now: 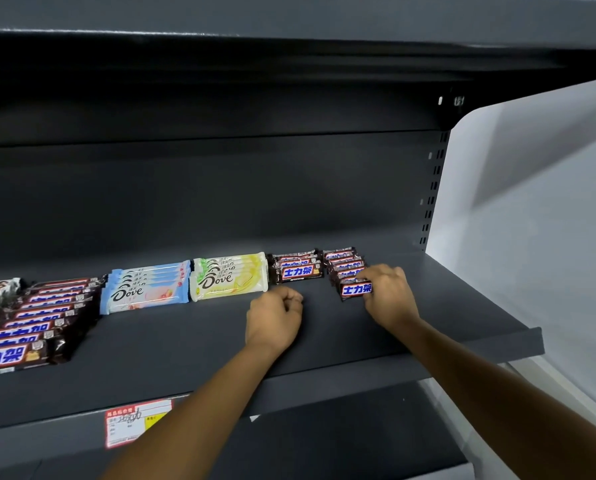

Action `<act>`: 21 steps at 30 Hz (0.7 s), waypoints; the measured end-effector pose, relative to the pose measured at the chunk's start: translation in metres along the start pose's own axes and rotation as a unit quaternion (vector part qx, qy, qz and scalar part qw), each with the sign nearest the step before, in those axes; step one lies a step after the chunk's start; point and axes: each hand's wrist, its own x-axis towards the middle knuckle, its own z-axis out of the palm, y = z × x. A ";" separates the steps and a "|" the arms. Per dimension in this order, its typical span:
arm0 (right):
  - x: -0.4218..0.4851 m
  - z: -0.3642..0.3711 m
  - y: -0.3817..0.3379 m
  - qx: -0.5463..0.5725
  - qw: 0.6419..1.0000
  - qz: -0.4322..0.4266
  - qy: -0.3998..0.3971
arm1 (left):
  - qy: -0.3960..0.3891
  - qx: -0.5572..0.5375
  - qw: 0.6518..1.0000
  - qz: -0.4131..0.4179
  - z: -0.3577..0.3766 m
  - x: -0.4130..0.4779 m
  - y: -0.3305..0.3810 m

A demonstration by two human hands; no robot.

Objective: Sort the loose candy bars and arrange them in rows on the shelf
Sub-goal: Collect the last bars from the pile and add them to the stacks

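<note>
Shelf (192, 341): two Dove rows (145, 289) (230, 277), two hands (274, 318) (390, 294)

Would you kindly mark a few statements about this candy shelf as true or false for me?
1. The right hand grips the front small brown bar of the rightmost row. True.
2. The left hand holds a yellow bar. False: its fingers are curled with nothing visible in them, and the yellow Dove bars lie on the shelf apart from it.
3. The blue Dove bars lie directly left of the yellow Dove bars. True.
4. The large brown bars sit at the shelf's right end. False: the large brown bars lie at the far left.
5. A price label hangs on the shelf's front edge. True.
</note>
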 end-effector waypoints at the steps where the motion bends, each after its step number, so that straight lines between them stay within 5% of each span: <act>1: 0.001 0.001 0.000 -0.002 1.000 0.002 0.000 | 0.001 0.000 1.000 0.001 -0.001 -0.001 0.001; 21: -0.006 -0.009 -0.002 -0.011 1.000 0.008 -0.017 | 0.014 0.106 0.989 0.099 -0.013 -0.034 0.027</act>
